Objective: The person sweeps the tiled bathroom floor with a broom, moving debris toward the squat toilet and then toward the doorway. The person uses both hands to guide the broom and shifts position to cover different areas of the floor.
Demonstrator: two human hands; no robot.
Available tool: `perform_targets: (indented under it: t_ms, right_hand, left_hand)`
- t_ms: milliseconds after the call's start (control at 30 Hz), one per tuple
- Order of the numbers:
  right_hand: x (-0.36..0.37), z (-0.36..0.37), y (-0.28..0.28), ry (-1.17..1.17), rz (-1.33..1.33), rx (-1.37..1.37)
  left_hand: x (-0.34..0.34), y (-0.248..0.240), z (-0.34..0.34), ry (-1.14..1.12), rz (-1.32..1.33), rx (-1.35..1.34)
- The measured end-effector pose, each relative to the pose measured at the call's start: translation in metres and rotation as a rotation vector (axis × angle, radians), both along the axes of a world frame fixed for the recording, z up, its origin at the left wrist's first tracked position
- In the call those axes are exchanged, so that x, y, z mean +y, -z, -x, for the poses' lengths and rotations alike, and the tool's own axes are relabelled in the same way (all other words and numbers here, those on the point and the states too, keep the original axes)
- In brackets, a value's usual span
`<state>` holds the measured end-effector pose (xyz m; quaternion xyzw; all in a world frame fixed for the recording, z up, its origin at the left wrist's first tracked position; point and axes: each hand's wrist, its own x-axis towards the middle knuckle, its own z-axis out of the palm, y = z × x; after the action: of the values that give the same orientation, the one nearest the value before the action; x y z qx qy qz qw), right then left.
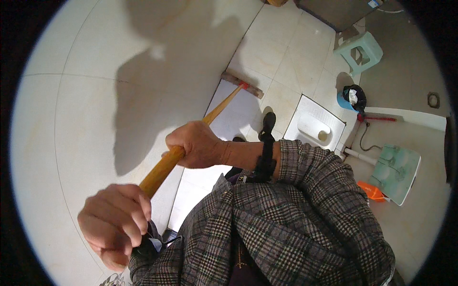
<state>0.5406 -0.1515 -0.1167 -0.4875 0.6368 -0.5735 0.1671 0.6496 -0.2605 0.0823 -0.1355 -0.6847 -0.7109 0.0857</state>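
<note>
A long wooden-handled floor tool slants across the view, its grip end near me and its narrow brown bar-shaped head on the tiles by the wall. A red joint connects the two. Whether the head is a push broom, a mop or a squeegee I cannot tell. My right hand is wrapped round the middle of the handle. Lower left, my left hand is closed over the handle's upper end, its fingers curled and partly hiding it.
A white squat toilet is set in the tiled floor, right of my shoe. Beyond it stand a blue bin with a black liner and a pale green stool. A cistern hangs at the right. A large pale wall rises close on my left.
</note>
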Motion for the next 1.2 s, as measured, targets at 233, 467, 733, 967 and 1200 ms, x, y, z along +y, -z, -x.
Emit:
perform_targets:
  t_ms: [233,467,733,967,1200]
  right_hand:
    - [-0.002,0.022,0.026,0.103,0.055,0.123]
    - [0.025,-0.002,0.032,0.144,0.031,0.115]
    - [0.030,0.064,0.080,0.190,-0.183,0.101]
    - [0.062,0.043,0.042,0.192,-0.007,0.140]
    - [0.080,0.114,0.064,0.364,-0.041,0.148]
  left_hand:
    - [0.014,0.039,0.006,-0.239,0.110,-0.038]
    - [0.027,0.043,-0.004,-0.188,-0.158,-0.109]
    - [0.017,0.104,0.029,-0.183,0.068,-0.125]
    - [0.036,0.061,0.049,0.037,-0.102,-0.049]
    - [0.060,0.077,0.111,-0.046,0.097,-0.076]
